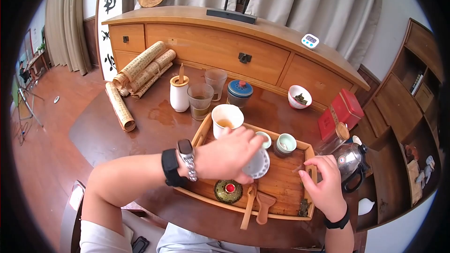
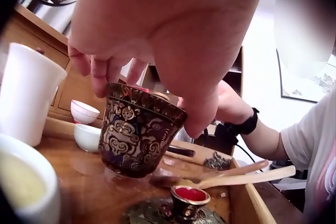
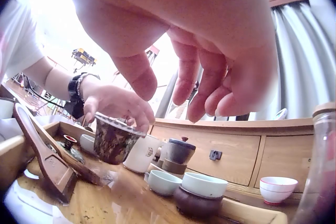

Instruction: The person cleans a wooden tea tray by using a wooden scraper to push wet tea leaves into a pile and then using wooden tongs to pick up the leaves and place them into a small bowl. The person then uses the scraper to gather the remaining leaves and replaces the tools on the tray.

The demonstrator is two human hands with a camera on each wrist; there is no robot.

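My left hand (image 1: 224, 153) grips a dark, gold-patterned tea bowl (image 2: 135, 132) by its rim, thumb on one side and fingers on the other. Tilted slightly, the bowl hangs low over the wooden tray (image 1: 197, 188); its pale inside shows in the head view. Its matching lid (image 1: 228, 193), with a red-centred knob, lies on the tray just below that hand. My right hand (image 1: 326, 188) hovers over the tray's right edge. In the right wrist view its fingers (image 3: 186, 77) hang loosely bent with nothing between them.
A white pitcher with tea (image 1: 224, 129) and pale green cups (image 1: 286, 143) stand on the tray. A wooden scoop (image 1: 248, 208) and a brown paddle-shaped tool (image 1: 265, 206) cross its front edge. On the right are a steel kettle (image 1: 348, 159), a corked glass jar (image 1: 333, 140) and a red tin (image 1: 341, 112).
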